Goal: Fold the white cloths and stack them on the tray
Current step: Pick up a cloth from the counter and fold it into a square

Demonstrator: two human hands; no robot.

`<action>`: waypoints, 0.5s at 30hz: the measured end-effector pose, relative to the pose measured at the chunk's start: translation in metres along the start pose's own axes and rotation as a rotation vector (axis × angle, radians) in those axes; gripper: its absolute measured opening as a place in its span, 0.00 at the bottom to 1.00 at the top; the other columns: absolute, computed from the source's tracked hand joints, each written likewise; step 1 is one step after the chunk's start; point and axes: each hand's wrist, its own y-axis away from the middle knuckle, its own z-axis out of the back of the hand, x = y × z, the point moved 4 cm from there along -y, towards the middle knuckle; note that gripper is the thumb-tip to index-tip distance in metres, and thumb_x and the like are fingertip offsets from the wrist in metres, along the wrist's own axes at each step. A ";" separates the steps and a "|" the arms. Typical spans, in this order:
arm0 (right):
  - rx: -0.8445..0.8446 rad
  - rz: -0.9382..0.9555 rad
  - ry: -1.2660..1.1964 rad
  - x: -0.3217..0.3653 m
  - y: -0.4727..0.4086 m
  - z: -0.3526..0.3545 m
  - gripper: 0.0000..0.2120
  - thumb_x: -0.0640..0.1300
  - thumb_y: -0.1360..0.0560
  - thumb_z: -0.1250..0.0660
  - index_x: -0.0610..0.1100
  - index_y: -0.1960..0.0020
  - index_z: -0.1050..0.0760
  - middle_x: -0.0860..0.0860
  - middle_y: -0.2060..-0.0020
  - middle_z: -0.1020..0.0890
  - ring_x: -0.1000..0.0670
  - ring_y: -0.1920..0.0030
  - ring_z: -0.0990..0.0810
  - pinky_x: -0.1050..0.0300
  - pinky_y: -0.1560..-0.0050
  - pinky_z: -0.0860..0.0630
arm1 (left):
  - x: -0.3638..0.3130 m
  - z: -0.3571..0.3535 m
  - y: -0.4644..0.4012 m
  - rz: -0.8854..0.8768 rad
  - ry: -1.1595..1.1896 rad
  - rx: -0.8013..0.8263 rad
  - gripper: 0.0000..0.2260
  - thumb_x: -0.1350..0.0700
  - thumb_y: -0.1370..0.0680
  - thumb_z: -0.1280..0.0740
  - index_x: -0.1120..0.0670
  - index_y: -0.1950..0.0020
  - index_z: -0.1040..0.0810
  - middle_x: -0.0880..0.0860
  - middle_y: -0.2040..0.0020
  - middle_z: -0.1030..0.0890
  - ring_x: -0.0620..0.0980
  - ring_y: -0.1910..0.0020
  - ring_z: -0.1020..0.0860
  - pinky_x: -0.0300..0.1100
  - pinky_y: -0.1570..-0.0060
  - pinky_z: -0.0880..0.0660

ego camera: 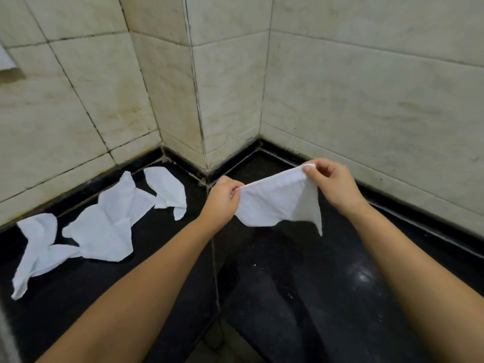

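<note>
A white cloth (277, 200) hangs in the air above the black counter (327, 271), stretched between both hands. My left hand (222, 197) pinches its left top corner and my right hand (332, 182) pinches its right top corner. The cloth's lower edge droops, with one point hanging down at the right. Three more white cloths lie crumpled on the counter to the left: one near the wall (167, 189), a large one in the middle (107, 226), and one at the far left (39, 247). No tray is in view.
The glossy black counter runs along cream tiled walls (366, 87) with a protruding corner column (209, 100) in the middle. A seam in the counter (214, 271) runs toward me under the hands. A white fixture (7, 66) shows on the wall at the far left.
</note>
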 end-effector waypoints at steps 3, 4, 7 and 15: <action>-0.026 0.002 0.064 -0.017 0.010 0.018 0.06 0.41 0.22 0.36 0.45 0.53 0.20 0.49 0.59 0.18 0.54 0.57 0.23 0.56 0.53 0.28 | -0.011 0.002 -0.006 -0.091 0.016 -0.011 0.07 0.60 0.22 0.38 0.59 0.53 0.21 0.53 0.55 0.25 0.45 0.58 0.28 0.35 0.60 0.36; -0.016 -0.009 0.079 -0.023 0.016 0.022 0.06 0.41 0.22 0.36 0.44 0.53 0.21 0.49 0.59 0.18 0.54 0.58 0.23 0.57 0.53 0.28 | -0.014 0.001 -0.002 -0.101 0.048 0.024 0.07 0.58 0.23 0.38 0.59 0.56 0.22 0.51 0.58 0.25 0.45 0.61 0.28 0.35 0.62 0.35; 0.074 -0.127 0.046 -0.051 0.046 0.021 0.06 0.39 0.23 0.36 0.45 0.55 0.21 0.51 0.60 0.19 0.59 0.61 0.24 0.64 0.56 0.29 | -0.004 -0.013 0.025 -0.020 0.150 0.278 0.07 0.55 0.26 0.36 0.54 0.63 0.23 0.48 0.65 0.24 0.43 0.67 0.28 0.37 0.64 0.34; 0.404 -0.552 0.057 -0.145 0.148 -0.012 0.07 0.41 0.23 0.34 0.38 0.55 0.21 0.48 0.65 0.21 0.53 0.63 0.25 0.58 0.58 0.28 | 0.071 -0.074 0.118 0.215 0.037 0.836 0.05 0.57 0.23 0.33 0.54 0.50 0.20 0.47 0.55 0.20 0.44 0.55 0.22 0.33 0.54 0.27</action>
